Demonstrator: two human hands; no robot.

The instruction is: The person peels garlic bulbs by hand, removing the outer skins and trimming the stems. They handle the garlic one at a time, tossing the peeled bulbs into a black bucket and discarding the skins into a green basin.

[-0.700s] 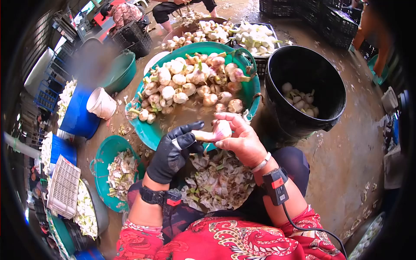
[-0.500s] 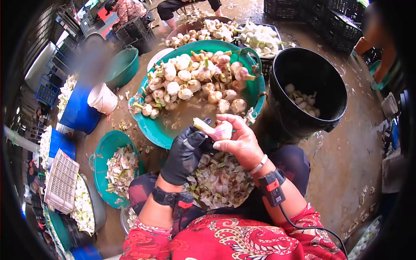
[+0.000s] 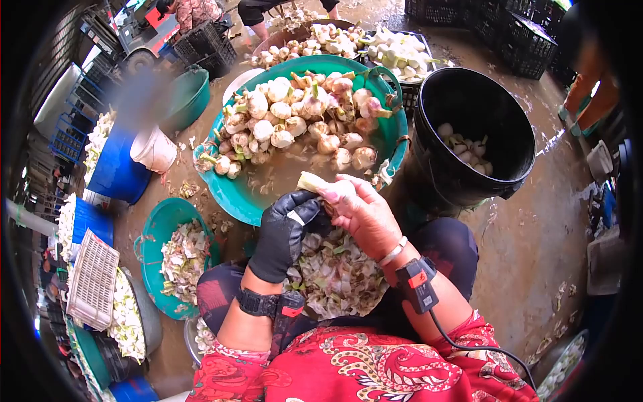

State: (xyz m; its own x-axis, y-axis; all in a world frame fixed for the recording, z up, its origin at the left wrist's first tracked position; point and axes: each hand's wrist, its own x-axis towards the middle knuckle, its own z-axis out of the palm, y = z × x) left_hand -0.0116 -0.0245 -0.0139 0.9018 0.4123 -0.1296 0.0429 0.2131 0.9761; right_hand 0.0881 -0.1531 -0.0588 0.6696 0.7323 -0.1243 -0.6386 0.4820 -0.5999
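Note:
Between my two hands is a garlic bulb [image 3: 340, 194], pinkish white, its pale cut stem pointing up and left. My right hand [image 3: 368, 218], bare with a band at the wrist, is closed around the bulb. In a black glove, my left hand [image 3: 288, 231] is closed with its fingertips against the bulb's underside near the stem; a small white piece shows at its thumb. Below both hands lies a heap of garlic peelings [image 3: 338, 278] between my knees. Just beyond, a green tub [image 3: 231, 201] holds many unpeeled garlic bulbs [image 3: 281, 114] in murky water.
A black bucket [image 3: 429, 144] with several peeled bulbs stands to the right. On the left are a green basin [image 3: 153, 268] of peelings, a white bucket [image 3: 155, 151] and a pale crate [image 3: 94, 278]. Other people work at the back; one person's legs [image 3: 589, 94] are far right.
The garlic bulb has tilted and turned in my right hand, which now covers more of it. My left fingers have drawn in below the stem, and a white piece now shows there.

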